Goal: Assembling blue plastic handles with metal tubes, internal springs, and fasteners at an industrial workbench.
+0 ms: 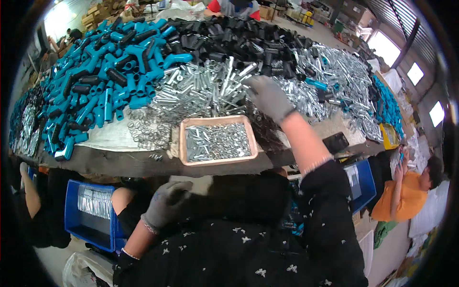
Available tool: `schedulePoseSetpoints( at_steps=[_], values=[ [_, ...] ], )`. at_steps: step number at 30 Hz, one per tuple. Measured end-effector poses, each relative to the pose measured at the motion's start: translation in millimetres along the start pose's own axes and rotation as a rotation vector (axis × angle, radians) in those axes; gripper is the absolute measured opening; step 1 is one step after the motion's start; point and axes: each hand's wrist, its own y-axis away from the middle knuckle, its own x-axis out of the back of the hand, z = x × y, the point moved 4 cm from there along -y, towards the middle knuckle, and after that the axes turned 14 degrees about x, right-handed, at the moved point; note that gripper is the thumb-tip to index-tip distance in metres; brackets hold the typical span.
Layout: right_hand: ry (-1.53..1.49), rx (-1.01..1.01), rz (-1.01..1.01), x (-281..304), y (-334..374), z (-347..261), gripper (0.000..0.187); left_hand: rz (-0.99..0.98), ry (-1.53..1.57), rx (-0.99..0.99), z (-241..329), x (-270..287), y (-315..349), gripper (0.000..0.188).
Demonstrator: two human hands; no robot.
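Note:
My right hand (270,99), in a grey glove, reaches over the heap of shiny metal parts (203,88) on the table. Its fingers stretch toward the left, apart from one another, at the edge of the metal tubes; nothing shows in them. Low in front of my body, below the table edge, is my gloved left hand (167,203). Its fingers are curled in, and whatever they may hold is hidden. A pale flat surface (202,185) lies beside its fingertips. Between my hands, a shallow pinkish tray (217,162) of small screws and metal bits stands at the table's front.
Teal and black plastic handles (103,79) are heaped at left, black sleeves (224,40) behind. Metal rings (143,129) lie left of the tray; a dark phone (336,142) lies right. Blue bins (91,229) (362,184) flank me. A person in orange (400,198) sits at right.

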Motion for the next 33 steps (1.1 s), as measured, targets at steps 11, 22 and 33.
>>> schedulePoseSetpoints(
  at_steps=[11,22,33],
  values=[
    [0.439,0.010,-0.607,-42.9,-46.8,60.1,0.018,0.181,0.487,0.247,-38.2,100.4,-37.6,0.022],
    [-0.751,-0.789,0.542,91.8,129.0,-91.1,0.037,0.021,-0.885,0.033,-32.5,117.8,-245.5,0.035],
    [-1.364,-0.286,0.689,58.2,73.8,-189.2,0.013,-0.195,0.819,0.198,12.2,82.8,-58.9,0.046]
  ],
)
